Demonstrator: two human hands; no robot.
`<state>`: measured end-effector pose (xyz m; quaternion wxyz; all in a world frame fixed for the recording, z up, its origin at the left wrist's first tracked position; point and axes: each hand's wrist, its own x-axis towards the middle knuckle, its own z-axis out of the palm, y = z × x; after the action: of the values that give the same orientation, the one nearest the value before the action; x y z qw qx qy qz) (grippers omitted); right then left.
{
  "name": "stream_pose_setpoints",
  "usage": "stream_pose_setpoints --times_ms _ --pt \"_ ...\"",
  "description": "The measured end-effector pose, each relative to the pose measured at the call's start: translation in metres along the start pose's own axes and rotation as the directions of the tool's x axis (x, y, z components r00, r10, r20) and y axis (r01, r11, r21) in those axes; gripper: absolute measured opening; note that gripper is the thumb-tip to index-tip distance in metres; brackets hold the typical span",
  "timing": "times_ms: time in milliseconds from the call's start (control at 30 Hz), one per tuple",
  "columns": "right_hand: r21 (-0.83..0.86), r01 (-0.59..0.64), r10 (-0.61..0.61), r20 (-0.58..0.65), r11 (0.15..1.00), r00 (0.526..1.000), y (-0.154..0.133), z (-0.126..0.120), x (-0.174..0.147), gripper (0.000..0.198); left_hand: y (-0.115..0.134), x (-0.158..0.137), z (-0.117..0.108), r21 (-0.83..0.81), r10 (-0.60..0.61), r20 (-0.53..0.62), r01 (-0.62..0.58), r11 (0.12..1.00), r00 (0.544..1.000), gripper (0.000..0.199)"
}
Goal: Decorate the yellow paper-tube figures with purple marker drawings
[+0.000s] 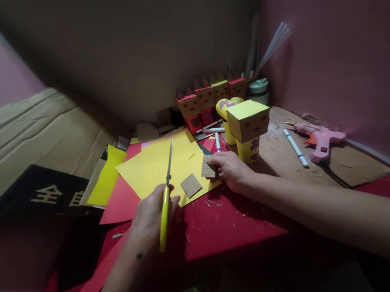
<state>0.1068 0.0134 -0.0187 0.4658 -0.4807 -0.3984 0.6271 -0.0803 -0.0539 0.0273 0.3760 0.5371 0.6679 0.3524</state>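
Note:
My left hand is closed on a pair of scissors with yellow handles, blades pointing up and away over the yellow paper. Between the fingers of my right hand is a small cardboard piece, held just above the paper's right edge. A second cardboard square lies flat on the paper between my hands. Close behind my right hand stands a cardboard figure with a yellow top, a drawn face and a yellow body with purple shapes.
Several similar figures line the back wall, near a lidded cup and clear sticks. On the right lie a pink glue gun and a marker. Red paper and large cardboard are at left.

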Motion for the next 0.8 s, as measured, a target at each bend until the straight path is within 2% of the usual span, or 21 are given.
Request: stream_pose_setpoints --times_ms 33,100,233,433,600,700,800 --pt "-0.038 -0.026 0.027 0.02 0.999 0.999 -0.001 0.0 0.001 0.026 0.0 0.006 -0.002 -0.007 -0.029 -0.049 0.028 1.0 0.998 0.027" --pt "-0.124 -0.072 0.079 0.061 0.99 0.995 -0.004 0.001 0.004 0.038 0.0 0.02 -0.003 -0.04 -0.076 -0.075 0.074 0.996 0.994 0.03" --pt "-0.316 -0.131 0.174 0.112 0.94 0.978 -0.01 0.01 0.012 0.036 -0.003 0.045 0.008 -0.158 -0.17 -0.027 0.163 0.974 0.985 0.034" --pt "-0.516 -0.13 0.22 0.117 0.847 0.968 -0.008 0.024 0.02 0.036 -0.007 0.056 0.015 -0.24 -0.131 0.01 0.129 0.962 0.991 0.038" --pt "-0.553 -0.086 0.187 0.129 0.829 0.974 -0.001 0.024 0.027 0.037 -0.007 0.053 0.016 -0.264 -0.126 -0.01 0.119 0.957 0.992 0.027" --pt "-0.515 -0.058 0.154 0.145 0.855 0.977 0.004 0.022 0.029 0.037 -0.006 0.052 0.016 -0.27 -0.115 -0.022 0.105 0.957 0.993 0.026" --pt "-0.428 -0.023 0.097 0.151 0.904 0.984 0.005 0.019 0.026 0.028 -0.004 0.049 0.015 -0.277 -0.086 -0.037 0.073 0.958 0.996 0.028"
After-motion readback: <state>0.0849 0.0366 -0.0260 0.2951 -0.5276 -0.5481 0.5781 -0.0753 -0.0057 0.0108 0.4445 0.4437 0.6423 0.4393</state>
